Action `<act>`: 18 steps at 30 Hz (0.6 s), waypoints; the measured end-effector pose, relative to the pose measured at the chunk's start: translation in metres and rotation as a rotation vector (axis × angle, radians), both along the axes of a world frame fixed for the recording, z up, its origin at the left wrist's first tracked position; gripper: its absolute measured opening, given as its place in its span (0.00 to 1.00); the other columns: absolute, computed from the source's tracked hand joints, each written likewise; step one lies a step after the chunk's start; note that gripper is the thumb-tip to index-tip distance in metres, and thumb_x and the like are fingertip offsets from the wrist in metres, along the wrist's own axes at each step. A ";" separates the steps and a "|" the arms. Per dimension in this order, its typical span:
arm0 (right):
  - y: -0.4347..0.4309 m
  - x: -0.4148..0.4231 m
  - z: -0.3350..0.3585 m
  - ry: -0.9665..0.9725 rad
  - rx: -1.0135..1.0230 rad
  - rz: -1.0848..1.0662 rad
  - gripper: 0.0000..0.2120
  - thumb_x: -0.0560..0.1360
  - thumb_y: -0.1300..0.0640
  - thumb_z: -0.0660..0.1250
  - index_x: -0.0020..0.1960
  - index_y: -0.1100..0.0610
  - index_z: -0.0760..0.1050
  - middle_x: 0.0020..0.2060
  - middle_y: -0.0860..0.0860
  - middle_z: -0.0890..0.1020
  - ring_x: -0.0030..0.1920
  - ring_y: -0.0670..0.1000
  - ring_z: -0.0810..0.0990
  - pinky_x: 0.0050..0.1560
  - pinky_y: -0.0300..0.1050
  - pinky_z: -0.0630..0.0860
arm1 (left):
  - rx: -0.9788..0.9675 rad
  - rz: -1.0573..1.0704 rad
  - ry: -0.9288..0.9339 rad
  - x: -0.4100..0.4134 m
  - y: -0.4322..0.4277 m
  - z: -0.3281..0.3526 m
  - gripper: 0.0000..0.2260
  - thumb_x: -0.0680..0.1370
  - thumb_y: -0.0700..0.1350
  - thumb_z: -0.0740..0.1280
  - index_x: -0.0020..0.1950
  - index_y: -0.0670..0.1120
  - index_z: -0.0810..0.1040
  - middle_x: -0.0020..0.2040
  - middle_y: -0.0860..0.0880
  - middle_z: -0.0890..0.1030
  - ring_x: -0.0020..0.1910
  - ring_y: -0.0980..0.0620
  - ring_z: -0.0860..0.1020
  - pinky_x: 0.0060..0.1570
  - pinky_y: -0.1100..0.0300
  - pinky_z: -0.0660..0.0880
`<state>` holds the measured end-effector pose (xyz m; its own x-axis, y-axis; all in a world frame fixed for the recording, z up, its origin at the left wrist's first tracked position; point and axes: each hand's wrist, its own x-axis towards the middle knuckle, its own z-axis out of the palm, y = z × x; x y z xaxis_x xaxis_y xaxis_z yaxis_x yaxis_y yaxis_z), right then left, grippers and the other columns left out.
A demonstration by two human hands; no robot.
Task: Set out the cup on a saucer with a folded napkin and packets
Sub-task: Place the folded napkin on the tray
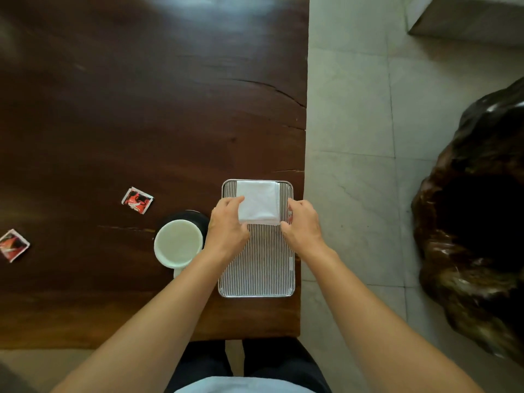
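Note:
A white folded napkin (258, 201) lies on the far half of a striped metal tray (256, 268) near the table's right edge. My left hand (226, 225) pinches the napkin's left side and my right hand (302, 224) grips its right side. Left of the tray, a white cup (178, 245) stands on a dark saucer (198, 218), mostly hidden by the cup. Two red and black packets lie on the wood: one packet (137, 200) beyond the cup, another packet (12, 245) at the far left.
The dark wooden table (141, 109) ends just right of the tray, with pale tiled floor (351, 137) beyond. A large dark carved wooden piece (476, 222) stands on the floor at right. My legs show under the near edge.

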<state>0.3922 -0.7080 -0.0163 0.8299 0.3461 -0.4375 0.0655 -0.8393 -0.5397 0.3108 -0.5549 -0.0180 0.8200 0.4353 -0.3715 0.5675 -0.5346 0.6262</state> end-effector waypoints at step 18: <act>0.097 -0.026 0.115 -0.213 0.137 0.327 0.16 0.78 0.56 0.65 0.64 0.59 0.77 0.55 0.55 0.80 0.57 0.55 0.78 0.58 0.50 0.76 | 0.329 0.115 -0.119 -0.066 0.090 0.124 0.17 0.76 0.48 0.72 0.64 0.48 0.75 0.49 0.51 0.77 0.48 0.51 0.77 0.47 0.54 0.78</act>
